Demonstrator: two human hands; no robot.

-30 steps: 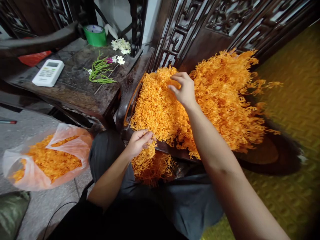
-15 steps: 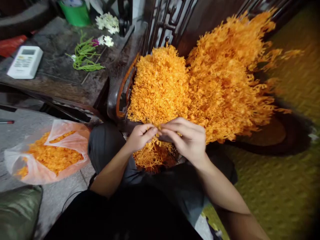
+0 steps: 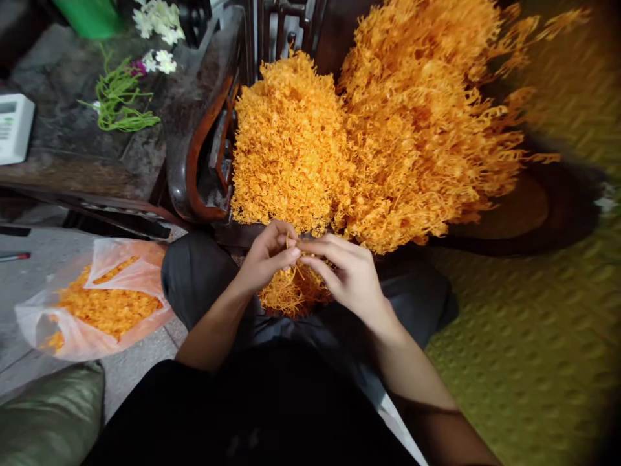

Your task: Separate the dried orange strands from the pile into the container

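A big heap of orange artificial flower sprigs lies on a dark wooden chair seat in front of me. A smaller bunch of orange sprigs hangs over my lap. My left hand pinches a thin orange sprig at its top. My right hand meets it fingertip to fingertip, its fingers closed on the same sprig. Both hands sit just below the heap's near edge.
A plastic bag of orange pieces lies on the floor at left. The dark side table holds green stems, white flowers and a white remote. A curved chair arm stands between. Yellow-green mat at right.
My right hand came down from the top of the heap to join my left hand at the small bunch. The view tipped downward and shifted right.
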